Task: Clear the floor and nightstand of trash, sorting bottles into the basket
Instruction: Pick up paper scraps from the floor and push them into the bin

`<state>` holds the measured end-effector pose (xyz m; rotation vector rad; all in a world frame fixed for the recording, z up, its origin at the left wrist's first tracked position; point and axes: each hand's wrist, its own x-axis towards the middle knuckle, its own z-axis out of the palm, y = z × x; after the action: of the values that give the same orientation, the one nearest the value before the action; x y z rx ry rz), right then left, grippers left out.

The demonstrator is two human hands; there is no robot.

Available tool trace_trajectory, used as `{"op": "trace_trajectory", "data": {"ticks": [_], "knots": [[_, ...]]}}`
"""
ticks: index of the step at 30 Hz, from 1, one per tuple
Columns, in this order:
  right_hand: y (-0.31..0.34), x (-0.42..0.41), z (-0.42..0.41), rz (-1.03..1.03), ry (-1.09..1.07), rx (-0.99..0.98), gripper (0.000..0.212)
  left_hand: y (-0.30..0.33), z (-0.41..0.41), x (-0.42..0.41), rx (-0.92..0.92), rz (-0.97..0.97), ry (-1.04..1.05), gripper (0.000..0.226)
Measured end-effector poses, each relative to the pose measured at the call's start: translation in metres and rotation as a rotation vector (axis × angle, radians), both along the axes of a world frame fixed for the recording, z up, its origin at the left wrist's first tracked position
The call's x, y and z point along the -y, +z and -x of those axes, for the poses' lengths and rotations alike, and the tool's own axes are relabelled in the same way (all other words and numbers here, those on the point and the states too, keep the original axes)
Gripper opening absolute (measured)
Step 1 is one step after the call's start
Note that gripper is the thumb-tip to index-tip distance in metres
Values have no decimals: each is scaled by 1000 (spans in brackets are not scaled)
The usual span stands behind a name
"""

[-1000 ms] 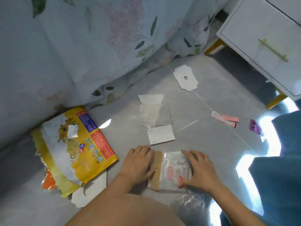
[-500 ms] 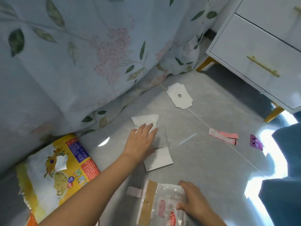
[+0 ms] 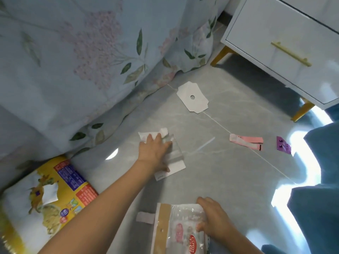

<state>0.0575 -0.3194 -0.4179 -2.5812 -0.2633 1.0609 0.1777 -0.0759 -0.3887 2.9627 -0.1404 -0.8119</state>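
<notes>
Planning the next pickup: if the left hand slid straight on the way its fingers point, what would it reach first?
Probably the white card with a hole, beyond the clear wrapper the left hand holds.

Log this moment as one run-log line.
left hand: gathering clear wrapper on floor | right hand: holding plastic packet | remaining: white tag, pink strip, yellow bag
</notes>
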Motion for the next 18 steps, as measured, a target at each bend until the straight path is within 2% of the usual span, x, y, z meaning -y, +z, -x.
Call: {"op": "trace_trajectory", "data": {"ticks": [3,7,9,12,15,18], "knots": [[1,0,0,15,15,12,47,1,10,-5,68,59,13,61],[16,-9,-3,56,40,-29,45,2,34,-4,96,128,55,42],[24,-16,-7,84,66,-68,42,5,52,-11,73,166,105,37],[36,-26,-18,104,98,-138,48,19,81,-41,75,174,176,34],[60,-46,-33,26,130,-114,28,51,107,-92,85,119,218,34],[94,-87,-50,-47,212,-46,26,99,135,-150,98,24,249,35]]}}
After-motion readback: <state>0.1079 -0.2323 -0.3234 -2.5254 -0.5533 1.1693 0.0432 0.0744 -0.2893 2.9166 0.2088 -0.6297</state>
